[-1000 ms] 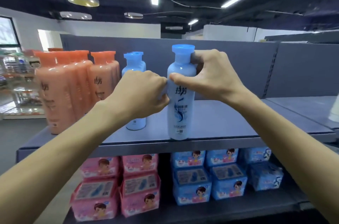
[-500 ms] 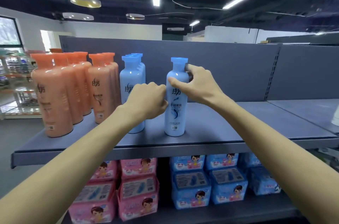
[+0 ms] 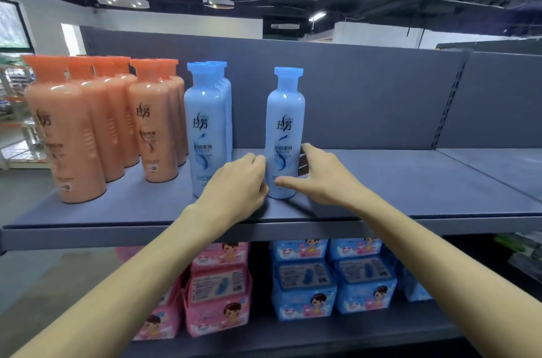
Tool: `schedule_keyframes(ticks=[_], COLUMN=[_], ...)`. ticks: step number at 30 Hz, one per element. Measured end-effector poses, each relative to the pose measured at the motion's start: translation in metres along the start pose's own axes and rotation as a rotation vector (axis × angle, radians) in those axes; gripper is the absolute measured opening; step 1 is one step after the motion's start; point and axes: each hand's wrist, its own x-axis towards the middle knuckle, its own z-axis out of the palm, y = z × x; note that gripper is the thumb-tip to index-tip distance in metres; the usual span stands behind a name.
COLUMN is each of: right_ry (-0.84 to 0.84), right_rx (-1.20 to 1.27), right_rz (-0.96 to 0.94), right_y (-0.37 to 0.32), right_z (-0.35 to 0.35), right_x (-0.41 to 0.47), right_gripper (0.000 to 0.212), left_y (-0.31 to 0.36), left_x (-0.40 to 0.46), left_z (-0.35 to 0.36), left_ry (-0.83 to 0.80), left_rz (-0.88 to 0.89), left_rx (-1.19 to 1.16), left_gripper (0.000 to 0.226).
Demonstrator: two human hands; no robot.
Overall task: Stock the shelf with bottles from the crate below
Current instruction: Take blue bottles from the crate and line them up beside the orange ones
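Setting: shop aisle with a dark ceiling, strip lights and round lamps; a grey-blue back panel stands behind the shelf.
Shelf: grey-blue board at chest height, its front edge running across the view; the right stretch lies bare.
Blue bottle: stands upright near the middle of the shelf, set back a little from the front edge, label facing the camera, cap on.
Left hand: fingers curled, knuckles touching the lower left side of the blue bottle; whether it truly grips the bottle cannot be told.
Right hand: fingers spread fairly wide, thumb lying across the bottle's base at the front, fingertips beside its right side near the back.
Blue row: more blue bottles lined up front to back, just left of the handled one with a gap between.
Orange bottles: several rows filling the left end of the shelf, upright, caps on.
Lower shelf: pink packs on the left, blue packs on the right, stacked.
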Motion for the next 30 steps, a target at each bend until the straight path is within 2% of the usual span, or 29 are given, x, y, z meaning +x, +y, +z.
schedule_keyframes(ticks=[5, 11, 16, 20, 30], right_ry=[0.002, -0.031, -0.044, -0.057, -0.052], right_rx=[0.007, -0.009, -0.037, -0.032, -0.03], right_rz=[0.036, 0.066, 0.059, 0.042, 0.012], right_y=[0.012, 0.029, 0.036, 0.04, 0.051], right_z=[0.005, 0.013, 0.026, 0.036, 0.051], right_x=[0.026, 0.074, 0.111, 0.136, 0.167], right_gripper=[0.055, 0.053, 0.051, 0.051, 0.055], left_y=[0.003, 0.006, -0.002, -0.015, -0.026], left_x=[0.02, 0.059, 0.086, 0.1, 0.121], left_z=[0.015, 0.035, 0.057, 0.073, 0.092], left_ry=[-0.033, -0.065, -0.07, -0.077, -0.045], left_rz=[-0.052, -0.213, -0.375, -0.4, -0.508], left_rx=[0.078, 0.155, 0.145, 0.203, 0.155], left_gripper=[0.007, 0.023, 0.026, 0.029, 0.027])
